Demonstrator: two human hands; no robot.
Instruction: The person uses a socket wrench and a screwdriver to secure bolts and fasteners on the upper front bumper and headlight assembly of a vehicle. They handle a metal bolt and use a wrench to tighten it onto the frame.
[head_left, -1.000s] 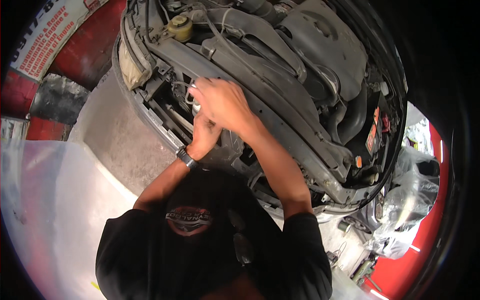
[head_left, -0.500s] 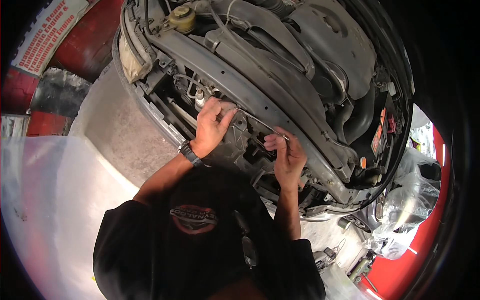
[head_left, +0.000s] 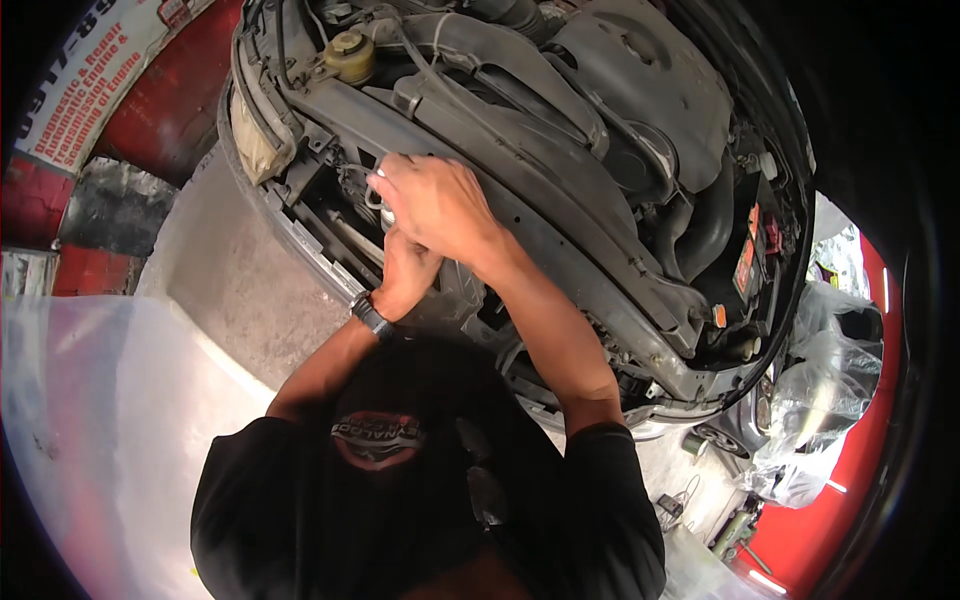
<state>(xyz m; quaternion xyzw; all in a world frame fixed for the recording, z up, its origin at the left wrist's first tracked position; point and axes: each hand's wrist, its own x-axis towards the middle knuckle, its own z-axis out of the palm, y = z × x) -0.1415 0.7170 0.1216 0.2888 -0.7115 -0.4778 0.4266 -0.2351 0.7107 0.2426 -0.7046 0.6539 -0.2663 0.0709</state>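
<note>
A silver fitting (head_left: 388,215) is sitting left of centre, mostly covered. The right hand (head_left: 437,200) is arching over the left hand (head_left: 408,268), probably bracing for control; whether either is gripping, I cannot tell. Beyond, a crossbar (head_left: 550,246) is running rightward.

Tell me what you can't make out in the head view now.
All in the head view:
- Left hand: fingers hidden by the right hand.
- Right hand: what it may grip is hidden by its own back and fingers.
- Engine cover: far end cut off by the upper edge.
- Dark item, lower right: too small to identify.
</note>
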